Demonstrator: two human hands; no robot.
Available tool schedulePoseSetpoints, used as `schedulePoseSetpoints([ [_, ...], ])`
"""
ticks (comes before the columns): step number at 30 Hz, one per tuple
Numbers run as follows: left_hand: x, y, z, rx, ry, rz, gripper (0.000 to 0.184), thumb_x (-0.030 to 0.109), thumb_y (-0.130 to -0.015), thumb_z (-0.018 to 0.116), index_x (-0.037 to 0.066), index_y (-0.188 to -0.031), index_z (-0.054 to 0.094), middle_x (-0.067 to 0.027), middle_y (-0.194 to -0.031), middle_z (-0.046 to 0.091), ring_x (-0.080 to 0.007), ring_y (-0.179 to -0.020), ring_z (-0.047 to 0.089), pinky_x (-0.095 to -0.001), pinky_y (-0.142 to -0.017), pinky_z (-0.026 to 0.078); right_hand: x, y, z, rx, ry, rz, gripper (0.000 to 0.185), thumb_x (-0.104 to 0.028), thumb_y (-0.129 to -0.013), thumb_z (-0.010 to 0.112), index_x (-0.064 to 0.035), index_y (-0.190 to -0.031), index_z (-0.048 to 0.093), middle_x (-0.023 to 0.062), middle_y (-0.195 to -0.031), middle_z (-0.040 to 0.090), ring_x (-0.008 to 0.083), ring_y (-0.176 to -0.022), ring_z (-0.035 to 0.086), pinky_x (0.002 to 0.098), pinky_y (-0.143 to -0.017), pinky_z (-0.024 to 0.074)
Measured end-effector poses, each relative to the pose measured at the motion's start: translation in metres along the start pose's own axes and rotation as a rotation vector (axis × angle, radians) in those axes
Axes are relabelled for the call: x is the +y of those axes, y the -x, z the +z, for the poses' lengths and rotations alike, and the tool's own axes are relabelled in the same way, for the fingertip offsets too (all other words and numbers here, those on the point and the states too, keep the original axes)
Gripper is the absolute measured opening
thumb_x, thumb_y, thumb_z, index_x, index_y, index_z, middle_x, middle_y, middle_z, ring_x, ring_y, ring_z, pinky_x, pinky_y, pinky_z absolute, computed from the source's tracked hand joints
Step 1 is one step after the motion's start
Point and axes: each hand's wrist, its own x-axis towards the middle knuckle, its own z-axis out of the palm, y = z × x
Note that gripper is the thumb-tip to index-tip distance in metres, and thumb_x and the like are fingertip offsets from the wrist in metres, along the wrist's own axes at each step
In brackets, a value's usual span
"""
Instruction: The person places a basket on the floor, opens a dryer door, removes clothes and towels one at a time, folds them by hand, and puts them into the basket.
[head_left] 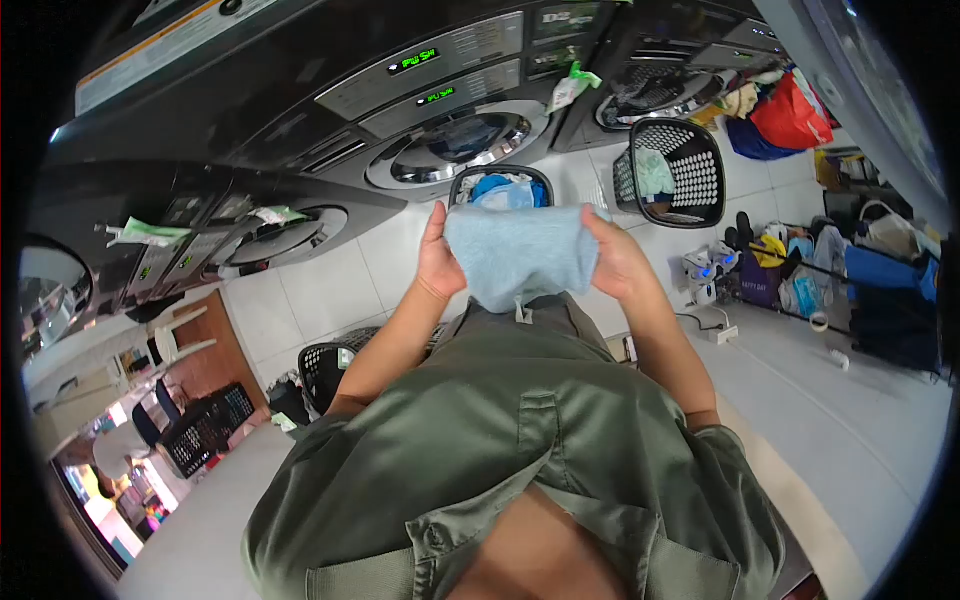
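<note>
A light blue towel (525, 250) is held up in front of my body, folded into a compact bundle with a small white tag hanging from its lower edge. My left hand (440, 262) grips its left side, thumb pointing up. On the opposite side my right hand (617, 262) holds the towel's edge, with the fingers partly hidden by the cloth. Just beyond the towel, a dark laundry basket (545, 180) contains blue and white fabric; the towel covers its near part.
Front-loading machines (450, 145) line the far side. Another black basket (705, 175) with pale green cloth stands at right, near a red bag (790, 115). A basket (322, 375) sits on the floor at left. Bags and a power strip (722, 334) lie to the right.
</note>
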Motion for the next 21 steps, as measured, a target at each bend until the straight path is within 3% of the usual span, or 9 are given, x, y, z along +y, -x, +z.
schedulePoseSetpoints([
  [5,0.065,0.016,-0.041,0.461,-0.715,0.037,0.042,0.037,-0.080,0.054,0.004,-0.106,0.054,-0.0095,-0.106,0.057,-0.0228,-0.100,0.052,-0.0382,-0.090,0.037,-0.006,-0.013,-0.042,0.316,0.224,0.000,0.045,-0.035,-0.083,0.053,0.0008,-0.110,0.049,0.0098,-0.108,0.055,0.0229,-0.099,0.053,0.0357,-0.086,0.0404],
  [7,0.083,0.006,-0.058,0.596,-0.697,0.068,0.036,0.035,-0.078,0.058,0.004,-0.099,0.058,-0.0064,-0.095,0.060,-0.0184,-0.090,0.054,-0.0328,-0.081,0.040,-0.008,-0.031,-0.049,0.416,0.336,0.031,0.045,-0.034,-0.082,0.056,0.0004,-0.110,0.050,0.0086,-0.106,0.056,0.0212,-0.095,0.054,0.0338,-0.084,0.0405],
  [9,0.096,-0.007,-0.070,0.758,-1.267,0.044,0.032,0.034,-0.077,0.061,0.005,-0.090,0.062,-0.0033,-0.081,0.060,-0.0150,-0.077,0.053,-0.0291,-0.071,0.041,-0.011,-0.051,-0.051,0.721,0.677,0.005,0.037,-0.028,-0.078,0.062,0.0005,-0.102,0.055,0.0068,-0.095,0.059,0.0165,-0.086,0.054,0.0301,-0.077,0.0412],
  [13,0.107,-0.030,-0.139,0.880,-1.515,0.270,0.027,0.029,-0.078,0.060,0.003,-0.080,0.063,-0.0042,-0.072,0.061,-0.0134,-0.064,0.052,-0.0285,-0.061,0.042,0.002,-0.080,-0.079,0.451,0.663,-0.361,0.036,-0.030,-0.073,0.066,-0.0008,-0.093,0.059,0.0051,-0.080,0.058,0.0123,-0.077,0.049,0.0265,-0.069,0.0368],
  [15,0.107,-0.033,-0.211,0.827,-2.011,0.206,0.025,0.027,-0.081,0.054,0.005,-0.081,0.064,-0.0099,-0.080,0.064,-0.0178,-0.073,0.059,-0.0319,-0.067,0.046,0.013,-0.093,-0.107,0.612,1.085,-0.315,0.043,-0.034,-0.073,0.064,0.0029,-0.094,0.058,0.0139,-0.089,0.058,0.0195,-0.082,0.053,0.0309,-0.073,0.0407],
  [16,0.100,-0.029,-0.219,0.782,-2.105,0.204,0.027,0.039,-0.076,0.053,0.018,-0.090,0.063,-0.0146,-0.084,0.062,-0.0292,-0.084,0.059,-0.0422,-0.074,0.045,0.020,-0.104,-0.133,0.725,1.428,-0.250,0.047,-0.036,-0.073,0.062,0.0046,-0.096,0.057,0.0206,-0.096,0.058,0.0254,-0.087,0.056,0.0333,-0.076,0.0429],
  [17,0.090,-0.025,-0.209,0.860,-2.099,0.051,0.034,0.044,-0.072,0.056,0.020,-0.095,0.062,-0.0160,-0.096,0.059,-0.0297,-0.094,0.056,-0.0418,-0.081,0.043,0.029,-0.115,-0.160,0.647,1.486,-0.378,0.043,-0.034,-0.075,0.062,0.0022,-0.097,0.058,0.0220,-0.099,0.057,0.0285,-0.090,0.056,0.0328,-0.078,0.0436],
  [18,0.079,-0.022,-0.185,1.068,-1.970,0.025,0.044,0.049,-0.068,0.059,0.019,-0.101,0.060,-0.0183,-0.107,0.054,-0.0323,-0.101,0.051,-0.0407,-0.086,0.041,0.022,-0.119,-0.138,0.836,1.461,-0.183,0.042,-0.032,-0.074,0.064,-0.0011,-0.102,0.057,0.0166,-0.101,0.058,0.0254,-0.091,0.056,0.0314,-0.081,0.0430],
  [21,0.088,0.000,-0.061,0.810,-1.902,0.801,0.042,0.034,-0.070,0.064,0.006,-0.101,0.057,-0.0196,-0.112,0.050,-0.0351,-0.104,0.049,-0.0406,-0.087,0.040,-0.040,-0.099,0.040,0.372,1.347,-0.510,0.038,-0.019,-0.074,0.066,0.0034,-0.102,0.055,0.0130,-0.100,0.060,0.0196,-0.092,0.057,0.0296,-0.081,0.0435],
])
